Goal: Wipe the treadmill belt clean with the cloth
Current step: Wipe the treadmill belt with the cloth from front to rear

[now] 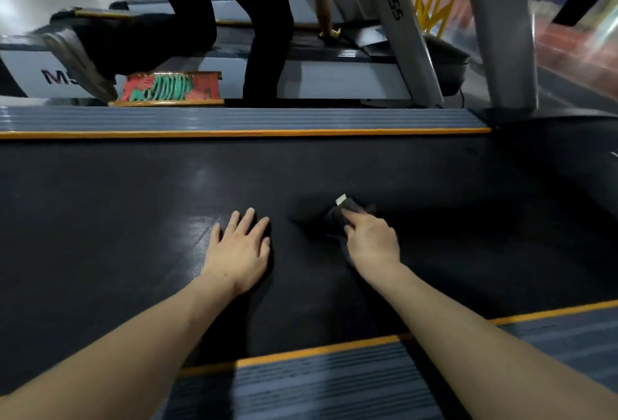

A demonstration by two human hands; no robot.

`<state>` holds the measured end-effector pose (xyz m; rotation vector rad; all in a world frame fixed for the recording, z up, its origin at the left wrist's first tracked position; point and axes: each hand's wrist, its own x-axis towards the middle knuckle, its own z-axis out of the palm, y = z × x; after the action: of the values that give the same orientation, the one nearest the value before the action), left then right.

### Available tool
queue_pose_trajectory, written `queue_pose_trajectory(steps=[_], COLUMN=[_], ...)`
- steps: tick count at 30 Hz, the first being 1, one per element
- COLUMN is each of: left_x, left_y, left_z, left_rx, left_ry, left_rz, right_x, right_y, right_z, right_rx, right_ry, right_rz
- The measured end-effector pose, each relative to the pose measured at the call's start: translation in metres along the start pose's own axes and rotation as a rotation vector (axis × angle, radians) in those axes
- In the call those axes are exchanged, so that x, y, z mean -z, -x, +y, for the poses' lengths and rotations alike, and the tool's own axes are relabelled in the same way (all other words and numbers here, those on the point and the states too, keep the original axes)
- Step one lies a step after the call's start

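The black treadmill belt (133,192) runs across the middle of the view between two grey side rails with orange edges. My left hand (242,244) lies flat on the belt with its fingers spread and holds nothing. To its right, my right hand (371,240) grips a dark cloth (347,212) with a small white tag and holds it against the belt. The cloth is nearly the same colour as the belt, so its outline is hard to make out.
The far side rail (234,120) and near side rail (317,383) border the belt. A grey upright post (501,35) rises at the right. Beyond, a person in dark trousers (267,35) crouches on a neighbouring treadmill (334,78). A red-green box (167,88) stands between.
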<state>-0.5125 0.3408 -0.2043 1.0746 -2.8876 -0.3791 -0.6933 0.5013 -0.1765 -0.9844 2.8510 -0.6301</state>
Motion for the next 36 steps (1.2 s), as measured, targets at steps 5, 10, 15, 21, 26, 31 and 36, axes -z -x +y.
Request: queue_pose_trajectory(steps=[5,10,15,21,26,31,36], left_x=[0.007,0.021,0.026,0.033,0.025,0.02,0.021], left_y=[-0.05,-0.096,-0.134,-0.18,-0.198,-0.201,-0.199], left_z=[-0.038,-0.08,-0.119,-0.149,-0.162,-0.163,-0.161], left_rx=[-0.023,0.005,0.038,0.016,0.005,0.024,0.053], left_ry=[-0.019,-0.042,-0.05,-0.049,-0.049,-0.068,-0.055], left_rz=[0.017,0.033,0.053,0.062,0.1,0.086,0.073], right_x=[-0.016,-0.029,-0.042,-0.05,-0.062,-0.075,-0.1], right_y=[-0.052,-0.108,-0.156,-0.204,-0.242,-0.249,-0.229], right_z=[-0.025,-0.043,-0.056,-0.059,-0.063,-0.078,-0.15], right_rx=[0.043,0.02,0.011,-0.064,-0.133,-0.194,-0.045], right_ry=[-0.011,0.01,-0.023,-0.016,0.01,0.042,0.09], right_rz=[0.069,0.077,0.127,0.146,0.141,0.169,0.141])
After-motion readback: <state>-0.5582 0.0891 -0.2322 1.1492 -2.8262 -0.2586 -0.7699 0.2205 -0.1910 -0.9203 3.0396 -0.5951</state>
